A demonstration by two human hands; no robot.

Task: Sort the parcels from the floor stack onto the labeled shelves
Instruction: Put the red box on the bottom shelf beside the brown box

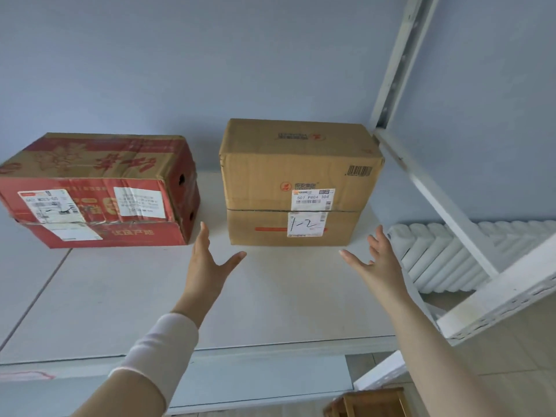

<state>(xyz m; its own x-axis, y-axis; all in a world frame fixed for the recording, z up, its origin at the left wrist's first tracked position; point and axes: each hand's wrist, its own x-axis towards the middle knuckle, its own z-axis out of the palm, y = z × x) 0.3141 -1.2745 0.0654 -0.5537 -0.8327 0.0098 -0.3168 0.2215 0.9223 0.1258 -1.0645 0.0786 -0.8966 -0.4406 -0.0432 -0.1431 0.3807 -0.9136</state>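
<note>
Past a pale sleeve [156, 350], left hand [207, 266] and right hand [376, 260] held out spread and empty, flanking without touching the brown parcel [288, 164] marked 1-2 on the white shelf [150, 296] beside a red parcel [99, 176]; probably stiff, fairly heavy, best clasped palm-flat on opposite sides.

Shelf board [270, 296]: two parcels on it, both toward the back, near the wall [210, 70]. Vented carton [99, 191] left, parcel marked 1-2 [288, 182] right, gap between them, not touching. The 1-2 parcel sits in the back right corner, just beside the rack upright [400, 55]. Left grip [207, 266] is in front of the gap, right grip [379, 260] in front of the parcel's right edge, both apart from it. Radiator [445, 254] beyond the rack's right side, lower down. Wooden item [373, 401] below the shelf's front right corner.
</note>
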